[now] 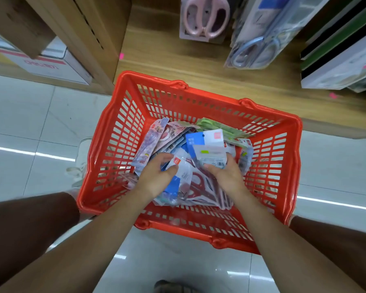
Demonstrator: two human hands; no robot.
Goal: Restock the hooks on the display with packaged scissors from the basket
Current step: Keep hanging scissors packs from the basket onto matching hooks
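Note:
A red plastic basket [270,157] stands on the floor below me, holding several packaged scissors. Both my hands are inside it. My right hand [226,176] grips a blue-and-white scissors pack [209,146] and holds it upright above the pile. My left hand [156,176] pinches a white pack with an orange label [181,168] between thumb and fingers. Red-handled scissors packs [201,189] lie under my hands. Pink and purple packs [154,138] lean at the left of the pile. The display hooks are not in view.
A wooden shelf base [178,60] runs behind the basket. On it stand a pink scissors pack [205,17], a blue scissors pack [260,39] and stacked flat packs [342,60] at right. A cardboard box [49,66] sits at left. Glossy floor tiles [30,115] surround the basket.

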